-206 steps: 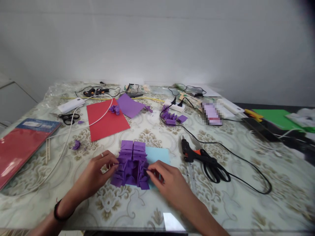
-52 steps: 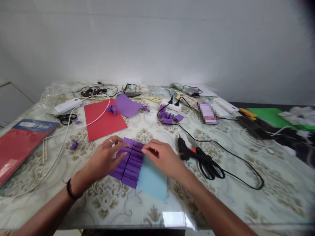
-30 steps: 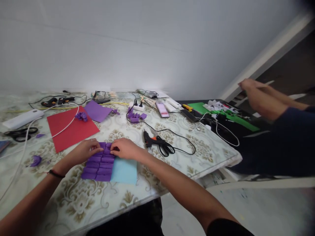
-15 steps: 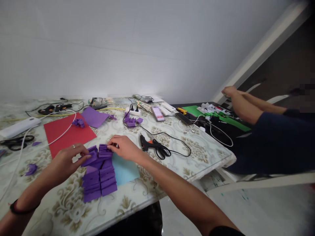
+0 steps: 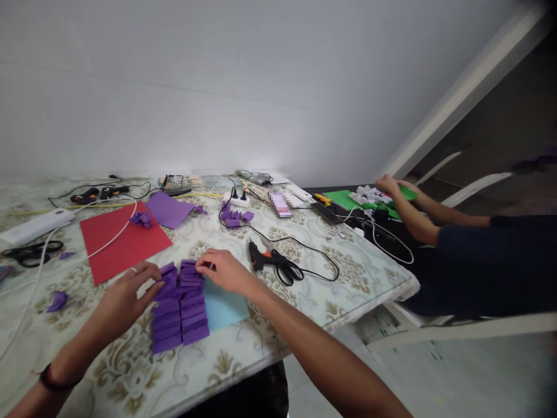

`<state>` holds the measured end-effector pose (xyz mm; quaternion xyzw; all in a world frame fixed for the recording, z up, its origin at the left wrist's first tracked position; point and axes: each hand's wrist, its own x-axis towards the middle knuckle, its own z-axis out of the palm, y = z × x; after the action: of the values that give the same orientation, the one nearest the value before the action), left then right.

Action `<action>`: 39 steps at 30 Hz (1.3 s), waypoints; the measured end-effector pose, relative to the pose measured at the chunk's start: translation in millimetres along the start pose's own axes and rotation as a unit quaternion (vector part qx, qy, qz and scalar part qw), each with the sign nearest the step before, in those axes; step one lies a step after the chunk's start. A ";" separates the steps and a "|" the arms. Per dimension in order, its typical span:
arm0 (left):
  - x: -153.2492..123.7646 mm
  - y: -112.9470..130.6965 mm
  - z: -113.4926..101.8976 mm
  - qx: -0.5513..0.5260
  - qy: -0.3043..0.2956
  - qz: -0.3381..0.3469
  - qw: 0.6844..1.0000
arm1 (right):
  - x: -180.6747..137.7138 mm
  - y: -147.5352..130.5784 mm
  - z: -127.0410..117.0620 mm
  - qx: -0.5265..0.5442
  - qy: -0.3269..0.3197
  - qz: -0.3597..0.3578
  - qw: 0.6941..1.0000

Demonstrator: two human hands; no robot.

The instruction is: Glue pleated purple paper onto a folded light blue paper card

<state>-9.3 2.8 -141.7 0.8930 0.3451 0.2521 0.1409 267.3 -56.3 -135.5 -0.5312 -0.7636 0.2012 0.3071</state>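
Pleated purple paper pieces lie side by side in two columns on the table, partly over a light blue sheet. My left hand pinches the left edge of the upper left purple piece between thumb and fingers. At the top of the right column, my right hand has its thumb and forefinger closed on the upper right purple piece. The fingertips hide parts of both pieces.
A black glue gun and black scissors lie to the right. Beyond are a red sheet, a purple sheet and a power strip. A co-worker's hands hold green paper at the right.
The upper left purple piece now lies flatter against the column, with my left hand lower beside it. My right hand stays at the upper right piece. The co-worker's hands have lowered to the green paper.
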 end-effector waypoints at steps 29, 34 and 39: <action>-52.8 24.5 83.5 0.180 0.065 0.036 0.981 | -41.4 -46.0 55.3 -0.095 0.000 0.050 0.994; -55.1 23.9 91.3 0.190 0.057 0.024 0.980 | -43.9 -39.8 69.4 -0.096 -0.009 0.069 0.993; -58.8 20.9 92.1 0.172 0.043 0.005 0.984 | -45.7 -40.9 67.3 -0.101 -0.027 0.075 0.992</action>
<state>15.2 -59.9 -230.3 0.8939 0.3847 0.2280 -0.0307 204.5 -112.2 -170.3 -0.6097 -0.7458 0.1600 0.2157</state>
